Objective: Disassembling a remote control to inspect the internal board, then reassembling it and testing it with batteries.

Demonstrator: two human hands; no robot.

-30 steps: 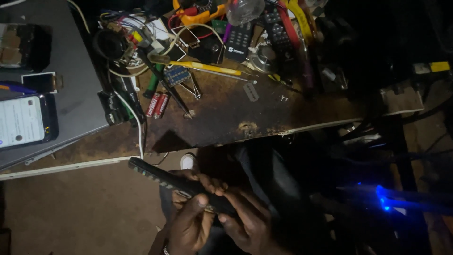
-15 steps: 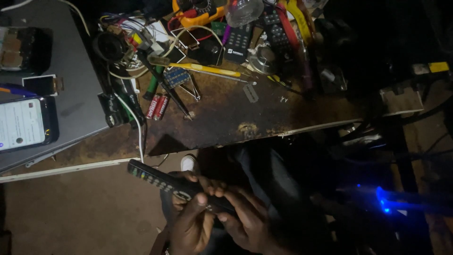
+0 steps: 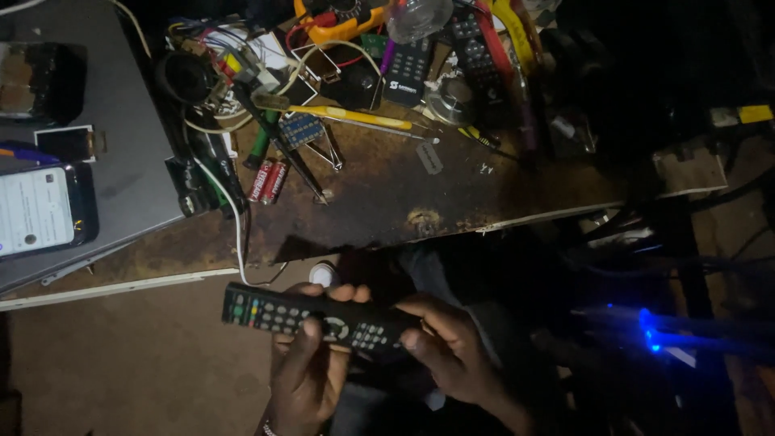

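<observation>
Near the bench (image 3: 484, 194) edge, the left hand (image 3: 307, 375) and right hand (image 3: 452, 355) both close their grip on a black remote control (image 3: 315, 316), held level, thumbs on its buttons.

Above my hands runs a worn brown workbench (image 3: 484, 186), its top stained and scuffed, its pale front edge chipped. A grey board (image 3: 121, 161) lies over its left end. Below the bench, left of my hands, the bare brownish floor (image 3: 121, 371) shows. To my right everything sinks into darkness, broken by one small blue light (image 3: 647, 333).
</observation>
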